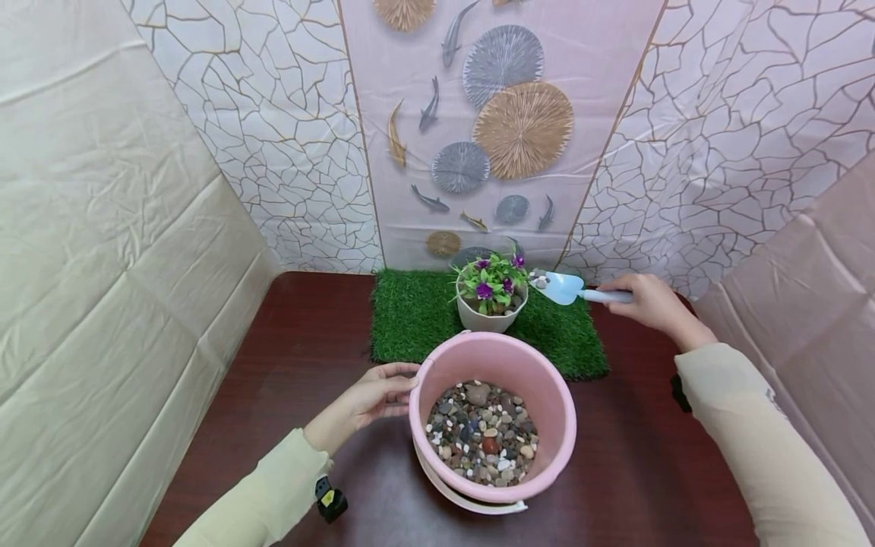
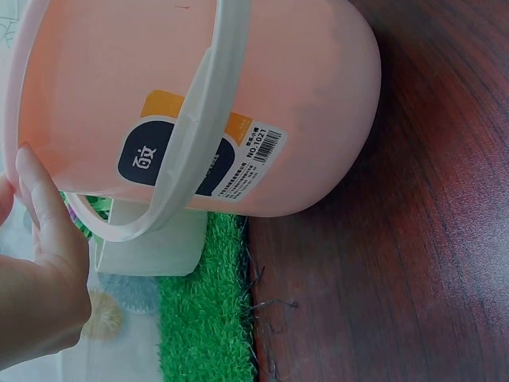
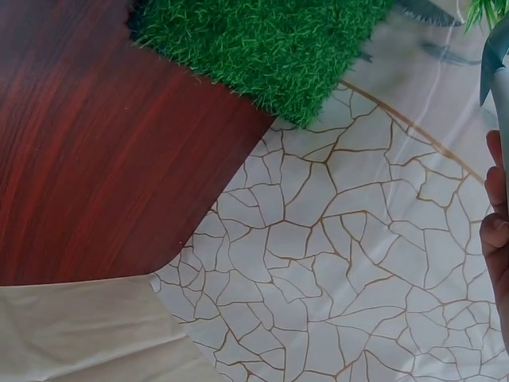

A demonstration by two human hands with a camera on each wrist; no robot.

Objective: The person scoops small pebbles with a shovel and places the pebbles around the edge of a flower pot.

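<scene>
My right hand grips the handle of a light blue hand trowel, held level with a few pebbles on its tip. That tip is beside the rim of a white flower pot with a green plant and purple flowers. In the right wrist view only part of the hand shows at the edge. My left hand touches the left rim of a pink bucket, its fingers nearly straight. Mixed pebbles cover the bucket's bottom.
The pot stands on a green artificial grass mat at the back of the dark red wooden table. The bucket's white handle hangs down its near side. Patterned cloth closes off the back, with plain cloth at both sides.
</scene>
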